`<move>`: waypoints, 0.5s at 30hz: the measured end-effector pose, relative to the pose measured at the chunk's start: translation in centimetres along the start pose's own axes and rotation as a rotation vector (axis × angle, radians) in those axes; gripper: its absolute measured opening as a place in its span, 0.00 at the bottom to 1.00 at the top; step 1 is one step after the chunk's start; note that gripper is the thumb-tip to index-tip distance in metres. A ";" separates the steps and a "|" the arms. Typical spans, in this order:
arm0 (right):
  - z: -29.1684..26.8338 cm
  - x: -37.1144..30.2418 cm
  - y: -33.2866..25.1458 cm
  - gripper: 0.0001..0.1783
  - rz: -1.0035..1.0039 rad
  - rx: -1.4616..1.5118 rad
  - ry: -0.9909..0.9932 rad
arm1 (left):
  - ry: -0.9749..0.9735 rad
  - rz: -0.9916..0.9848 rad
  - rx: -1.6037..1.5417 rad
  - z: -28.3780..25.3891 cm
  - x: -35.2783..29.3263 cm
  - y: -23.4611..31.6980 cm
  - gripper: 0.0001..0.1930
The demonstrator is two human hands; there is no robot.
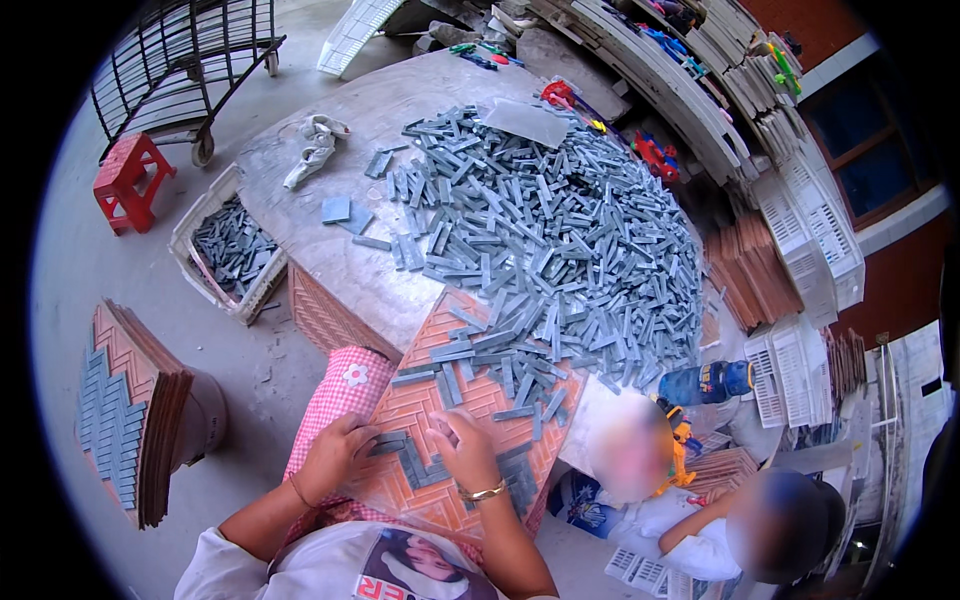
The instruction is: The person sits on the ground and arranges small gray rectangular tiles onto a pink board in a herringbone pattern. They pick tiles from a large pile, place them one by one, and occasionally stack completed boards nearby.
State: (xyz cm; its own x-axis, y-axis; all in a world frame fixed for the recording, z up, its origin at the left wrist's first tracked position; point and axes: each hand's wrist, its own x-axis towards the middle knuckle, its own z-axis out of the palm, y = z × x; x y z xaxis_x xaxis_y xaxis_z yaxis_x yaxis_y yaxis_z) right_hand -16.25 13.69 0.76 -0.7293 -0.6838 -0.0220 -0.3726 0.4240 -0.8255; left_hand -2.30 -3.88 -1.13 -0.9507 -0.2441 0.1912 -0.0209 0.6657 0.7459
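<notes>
An orange herringbone-patterned mould board (410, 490) lies tilted in front of me, with grey strip tiles (410, 465) set in some of its slots. My left hand (338, 458) is at the board's left side, its fingers closed on the end of a grey strip tile (389, 442). Over the board's middle, my right hand (468, 455) has its fingers curled together; whatever may be between them is hidden. Loose grey strips (480, 352) cover the upper part of the board, spilling from a large heap (560, 230) on the table.
A white crate (183, 240) of strips stands left of the table (290, 215). Further left are a stack of boards (150, 410), a red stool (135, 180) and a metal cart (190, 70). A person (690, 535) sits close at right, near a blue bottle (705, 382) and toys.
</notes>
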 end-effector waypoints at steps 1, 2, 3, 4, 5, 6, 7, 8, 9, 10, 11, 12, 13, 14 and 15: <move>-0.1 -0.1 0.1 0.13 -0.002 0.000 0.008 | 0.007 -0.017 0.009 0.1 -0.1 0.0 0.09; -0.2 -0.2 0.2 0.13 -0.004 -0.001 0.016 | 0.013 -0.035 0.018 0.3 -0.1 0.1 0.08; -0.3 -0.2 0.3 0.12 -0.005 0.000 0.024 | 0.020 -0.066 0.008 0.4 -0.1 0.5 0.08; -0.2 -0.3 0.5 0.12 -0.023 -0.009 0.040 | 0.027 -0.095 -0.001 0.4 0.1 1.1 0.07; -0.1 -0.3 0.9 0.11 -0.042 -0.017 0.056 | 0.033 -0.124 -0.010 0.4 0.3 1.5 0.07; -0.1 -0.3 1.1 0.11 -0.060 -0.026 0.072 | 0.027 -0.142 -0.015 0.5 0.3 1.8 0.07; -0.2 -0.3 0.8 0.11 -0.045 -0.024 0.064 | 0.024 -0.163 -0.018 0.5 0.3 2.0 0.06; -0.3 -0.2 0.3 0.11 -0.030 -0.021 0.056 | 0.021 -0.184 -0.021 0.5 0.2 2.0 0.06; -0.4 -0.2 0.0 0.10 -0.015 -0.019 0.047 | 0.023 -0.175 -0.008 0.7 0.1 1.9 0.06; -0.5 -0.2 0.2 0.10 -0.037 -0.048 0.063 | 0.023 -0.162 0.006 0.9 0.1 1.7 0.06; -0.6 -0.1 0.6 0.10 -0.058 -0.076 0.079 | 0.023 -0.150 0.019 1.0 0.1 1.6 0.05; -0.5 0.0 1.1 0.10 -0.079 -0.105 0.095 | 0.018 -0.136 0.033 0.9 0.1 1.7 0.05; -0.4 0.3 1.5 0.11 -0.059 -0.165 0.133 | 0.016 -0.120 0.049 0.9 0.3 1.9 0.04; -0.2 0.5 2.1 0.11 -0.038 -0.226 0.171 | 0.013 -0.105 0.064 0.8 0.5 2.0 0.04; -0.1 0.7 2.5 0.12 -0.016 -0.285 0.209 | -0.019 -0.095 0.060 0.6 0.6 1.7 0.05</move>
State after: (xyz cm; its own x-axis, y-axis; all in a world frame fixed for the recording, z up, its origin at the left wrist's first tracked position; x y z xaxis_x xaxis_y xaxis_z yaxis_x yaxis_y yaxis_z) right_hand -17.75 14.27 -1.26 -0.8126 -0.5681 0.1300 -0.5090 0.5831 -0.6332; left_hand -3.09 -2.49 -0.09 -0.9491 -0.2955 0.1089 -0.1293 0.6811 0.7207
